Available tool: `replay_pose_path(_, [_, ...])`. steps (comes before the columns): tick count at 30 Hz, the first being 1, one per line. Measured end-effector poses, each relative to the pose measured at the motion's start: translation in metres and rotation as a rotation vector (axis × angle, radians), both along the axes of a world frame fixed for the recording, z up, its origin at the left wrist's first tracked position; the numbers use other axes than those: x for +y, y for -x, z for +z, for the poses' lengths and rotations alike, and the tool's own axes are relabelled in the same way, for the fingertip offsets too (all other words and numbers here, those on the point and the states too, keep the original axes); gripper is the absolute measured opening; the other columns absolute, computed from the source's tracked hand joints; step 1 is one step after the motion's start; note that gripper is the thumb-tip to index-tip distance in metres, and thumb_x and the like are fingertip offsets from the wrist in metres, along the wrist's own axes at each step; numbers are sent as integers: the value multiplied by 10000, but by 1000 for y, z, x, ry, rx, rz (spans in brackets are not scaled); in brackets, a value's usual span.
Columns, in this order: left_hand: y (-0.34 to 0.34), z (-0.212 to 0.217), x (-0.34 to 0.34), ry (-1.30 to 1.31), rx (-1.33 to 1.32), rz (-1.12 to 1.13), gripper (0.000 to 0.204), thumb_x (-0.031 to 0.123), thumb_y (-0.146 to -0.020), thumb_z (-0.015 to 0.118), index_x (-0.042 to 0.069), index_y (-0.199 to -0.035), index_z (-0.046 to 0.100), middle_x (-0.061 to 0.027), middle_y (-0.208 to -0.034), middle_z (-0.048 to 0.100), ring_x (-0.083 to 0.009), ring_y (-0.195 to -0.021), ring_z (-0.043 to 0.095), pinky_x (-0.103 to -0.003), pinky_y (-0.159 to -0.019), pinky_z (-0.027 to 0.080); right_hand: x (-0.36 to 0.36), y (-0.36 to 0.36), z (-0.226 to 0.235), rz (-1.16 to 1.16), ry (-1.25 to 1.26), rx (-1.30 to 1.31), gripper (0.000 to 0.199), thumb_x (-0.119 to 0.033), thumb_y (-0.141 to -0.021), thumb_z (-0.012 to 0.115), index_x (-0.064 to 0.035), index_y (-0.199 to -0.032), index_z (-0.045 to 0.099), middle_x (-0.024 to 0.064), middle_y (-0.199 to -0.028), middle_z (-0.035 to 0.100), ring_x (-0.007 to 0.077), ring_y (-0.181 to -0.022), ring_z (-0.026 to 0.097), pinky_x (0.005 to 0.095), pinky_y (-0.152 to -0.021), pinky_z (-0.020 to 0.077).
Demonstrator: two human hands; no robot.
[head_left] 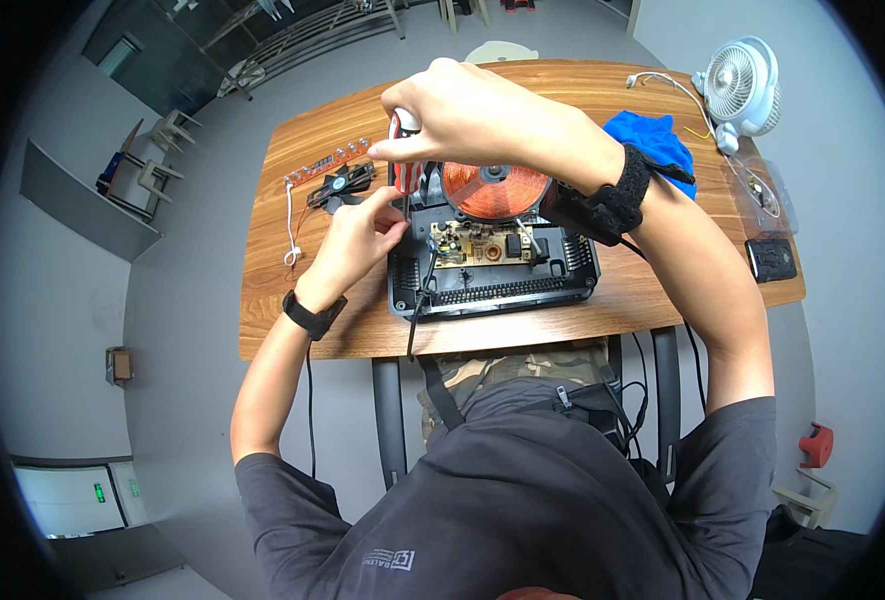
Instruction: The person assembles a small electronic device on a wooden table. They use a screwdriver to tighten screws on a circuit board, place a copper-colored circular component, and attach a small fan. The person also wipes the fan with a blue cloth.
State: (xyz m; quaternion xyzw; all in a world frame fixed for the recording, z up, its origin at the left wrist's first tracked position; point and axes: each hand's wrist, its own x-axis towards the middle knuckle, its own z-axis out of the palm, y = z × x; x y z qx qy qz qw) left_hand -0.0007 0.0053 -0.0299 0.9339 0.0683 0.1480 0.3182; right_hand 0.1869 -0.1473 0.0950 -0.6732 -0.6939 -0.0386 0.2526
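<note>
An opened induction cooker lies on the table, its black plastic housing (513, 296) facing up. Inside it sit a round copper coil (496, 193) and a tan circuit board (478, 246). My right hand (453, 112) is wrapped round the red and white handle of a screwdriver (410, 178), held upright over the housing's left edge. My left hand (363, 236) is closed low at the screwdriver's shaft, thumb and forefinger close together. The tip and whatever it touches are hidden by the left fingers.
Left of the cooker lie a small black fan (343, 185) and a red circuit strip (328, 162) with a white cable (291, 225). On the right are a blue cloth (653, 140), a white desk fan (743, 85), a clear plastic tray (766, 195) and a black flat device (771, 259).
</note>
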Motion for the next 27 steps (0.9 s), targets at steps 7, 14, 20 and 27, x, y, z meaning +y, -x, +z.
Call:
replay_pose_path(7, [1,1,0,-12,16,-31,407,-23,-896,717,29,-1281,596,-154,-877,769,-262,-806,779,-340,-742,630,-1,3,2,-32,53,13,496,-484,-900,742,12,-912,755,212,-749,728,371,-746,748,443,-734,616])
replay_pose_path(14, [0,-2,1,-6,-9,-60,429,-26,-890,712,31,-1299,598,-156,-884,770,-265,-826,780,-341,-762,632,-5,2,5,3,72,45,474,-446,-894,744,25,-952,748,208,-756,733,363,-752,751,438,-735,616])
replay_pose_path(20, [0,-2,1,-37,-37,-48,440,-39,-885,725,24,-1308,621,-136,-894,774,-232,-835,783,-323,-776,623,-4,1,1,-10,35,39,493,-461,-894,740,30,-941,757,213,-764,737,367,-761,754,442,-741,619])
replay_pose_path(27, [-2,-2,-1,-51,-72,-18,396,-31,-875,762,19,-1248,638,-118,-882,774,-198,-806,777,-299,-746,616,-2,4,-2,-112,-3,31,518,-488,-899,724,27,-869,773,232,-738,726,394,-746,752,454,-742,625])
